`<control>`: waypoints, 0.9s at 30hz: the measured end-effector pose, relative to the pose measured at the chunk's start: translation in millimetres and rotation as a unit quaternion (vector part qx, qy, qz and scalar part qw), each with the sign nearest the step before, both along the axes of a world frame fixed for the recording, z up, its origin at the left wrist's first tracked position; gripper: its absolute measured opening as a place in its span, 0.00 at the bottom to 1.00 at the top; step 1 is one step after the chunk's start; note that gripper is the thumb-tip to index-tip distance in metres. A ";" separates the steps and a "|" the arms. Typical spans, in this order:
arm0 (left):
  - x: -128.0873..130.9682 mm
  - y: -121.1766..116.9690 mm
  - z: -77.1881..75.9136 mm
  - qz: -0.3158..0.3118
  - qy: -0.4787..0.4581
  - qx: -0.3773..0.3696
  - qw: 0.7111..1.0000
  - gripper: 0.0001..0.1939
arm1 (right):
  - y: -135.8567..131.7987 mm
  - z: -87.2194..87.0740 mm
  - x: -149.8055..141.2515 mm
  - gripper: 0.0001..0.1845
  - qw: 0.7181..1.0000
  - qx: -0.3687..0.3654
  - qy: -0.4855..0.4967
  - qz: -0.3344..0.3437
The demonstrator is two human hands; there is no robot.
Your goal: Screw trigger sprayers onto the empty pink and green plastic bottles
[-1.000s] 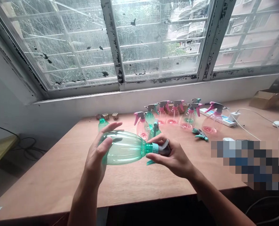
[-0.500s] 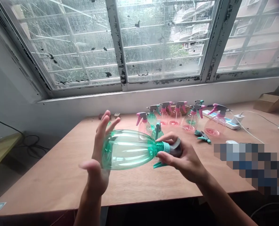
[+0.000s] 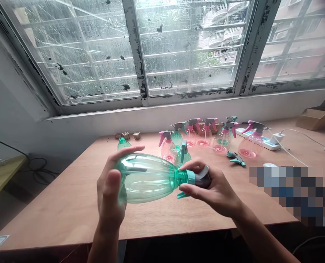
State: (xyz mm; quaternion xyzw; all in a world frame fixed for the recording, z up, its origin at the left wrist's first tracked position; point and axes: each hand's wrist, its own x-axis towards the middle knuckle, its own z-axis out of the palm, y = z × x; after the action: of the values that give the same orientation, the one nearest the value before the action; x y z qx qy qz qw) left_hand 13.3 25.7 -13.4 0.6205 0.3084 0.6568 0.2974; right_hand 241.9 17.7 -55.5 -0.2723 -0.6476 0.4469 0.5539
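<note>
A clear green spray bottle (image 3: 148,179) lies on its side in the air above the table, base to the left. My left hand (image 3: 110,193) cups the base end, fingers curled over the far side and thumb raised in front. At the other end, my right hand (image 3: 220,190) grips the neck and light teal collar (image 3: 190,177) between thumb and fingers. The grey spray head (image 3: 202,178) sits in the right palm, and its teal trigger (image 3: 182,195) hangs below.
Several pink and green spray bottles (image 3: 203,137) stand at the back. A loose teal spray head (image 3: 236,159) lies right of centre, before a power strip (image 3: 270,143). Back left are an uncapped green bottle (image 3: 123,143) and small brown blocks (image 3: 136,135). A cardboard box (image 3: 316,118) sits far right.
My left hand has gone from spread fingers to curled fingers around the bottle's base. The bottle has shifted slightly left and down; my right hand keeps its grip at the neck.
</note>
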 end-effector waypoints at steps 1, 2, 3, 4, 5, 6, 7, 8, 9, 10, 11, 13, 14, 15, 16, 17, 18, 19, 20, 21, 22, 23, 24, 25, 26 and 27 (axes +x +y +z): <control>-1.2 -0.3 -1.0 0.003 0.010 0.046 0.999 0.25 | 0.2 1.4 -0.1 0.14 0.998 -0.054 0.024 0.030; -2.5 -0.4 -1.7 0.001 0.020 0.082 0.996 0.23 | 0.4 2.6 0.0 0.14 0.993 -0.093 0.041 0.055; -3.9 -0.3 -2.0 -0.007 0.030 0.101 0.994 0.23 | 0.6 3.4 0.0 0.15 0.989 -0.117 0.052 0.071; -5.3 0.2 -1.9 -0.019 0.041 0.102 0.994 0.24 | 0.7 3.7 0.0 0.15 0.987 -0.127 0.057 0.078; -6.4 0.8 -1.5 -0.032 0.051 0.088 0.994 0.26 | 0.5 3.5 -0.1 0.15 0.988 -0.125 0.057 0.075; -7.3 1.7 -0.8 -0.046 0.060 0.065 0.995 0.28 | 0.1 2.9 -0.4 0.15 0.991 -0.108 0.054 0.061; -7.9 2.6 0.1 -0.059 0.064 0.035 0.996 0.30 | -0.6 1.8 -0.8 0.15 0.995 -0.077 0.043 0.036; -8.2 3.5 1.1 -0.071 0.060 0.003 0.996 0.32 | -1.2 0.7 -1.2 0.14 0.999 -0.031 0.024 0.003; -8.2 4.2 2.1 -0.083 0.049 -0.028 0.995 0.32 | -1.9 -0.4 -1.5 0.14 0.999 0.025 -0.001 -0.032; -8.0 4.8 3.3 -0.094 0.033 -0.060 0.993 0.32 | -2.3 -1.4 -1.7 0.15 0.994 0.086 -0.029 -0.064; -7.8 5.2 4.4 -0.105 0.014 -0.093 0.990 0.31 | -2.6 -2.1 -1.8 0.17 0.983 0.146 -0.057 -0.091; -7.3 5.6 6.7 -0.121 -0.022 -0.157 0.980 0.33 | -2.5 -3.1 -1.6 0.19 0.957 0.243 -0.101 -0.127; -7.1 5.7 7.8 -0.125 -0.034 -0.187 0.974 0.33 | -2.2 -3.5 -1.6 0.19 0.945 0.274 -0.116 -0.135; -6.9 5.9 8.8 -0.128 -0.043 -0.212 0.968 0.33 | -2.0 -3.9 -1.7 0.19 0.936 0.297 -0.129 -0.138; -6.7 6.1 9.6 -0.128 -0.049 -0.231 0.963 0.32 | -1.8 -4.4 -2.0 0.19 0.930 0.311 -0.140 -0.140; -6.6 6.3 10.3 -0.125 -0.052 -0.242 0.961 0.31 | -1.7 -4.8 -2.5 0.19 0.928 0.315 -0.146 -0.140; -6.3 6.6 10.7 -0.118 -0.052 -0.243 0.961 0.29 | -1.6 -5.1 -3.2 0.18 0.931 0.305 -0.144 -0.138; -6.1 6.7 10.8 -0.108 -0.047 -0.235 0.965 0.28 | -1.5 -5.1 -3.9 0.18 0.941 0.281 -0.134 -0.133; -5.8 6.8 10.4 -0.094 -0.040 -0.217 0.971 0.26 | -1.4 -4.9 -4.6 0.17 0.956 0.238 -0.116 -0.122; -5.4 6.7 9.6 -0.079 -0.033 -0.190 0.978 0.25 | -1.1 -4.3 -5.1 0.17 0.974 0.180 -0.091 -0.101; -5.1 6.5 8.4 -0.064 -0.026 -0.154 0.986 0.23 | -0.6 -3.5 -5.4 0.16 0.990 0.109 -0.062 -0.070; -4.8 6.1 6.9 -0.049 -0.019 -0.109 0.993 0.21 | 0.1 -2.4 -5.3 0.16 0.998 0.037 -0.031 -0.034; -4.3 5.6 5.2 -0.034 -0.011 -0.058 0.998 0.20 | 1.1 -1.4 -5.0 0.16 1.000 -0.029 -0.005 0.003; -3.8 4.9 3.7 -0.022 -0.002 -0.005 1.000 0.19 | 2.1 -0.4 -4.5 0.16 0.996 -0.081 0.018 0.034; -3.2 4.1 2.4 -0.012 0.007 0.046 0.999 0.19 | 3.0 0.2 -4.1 0.17 0.991 -0.116 0.036 0.057; -2.4 3.0 1.7 -0.006 0.016 0.086 0.996 0.20 | 3.6 0.4 -3.9 0.18 0.987 -0.134 0.050 0.072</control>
State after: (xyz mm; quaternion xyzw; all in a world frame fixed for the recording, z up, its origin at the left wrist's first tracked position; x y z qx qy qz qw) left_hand 10.9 28.7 -11.7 0.6561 0.2517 0.6690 0.2421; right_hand 238.1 21.2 -55.1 -0.2737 -0.5710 0.5817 0.5106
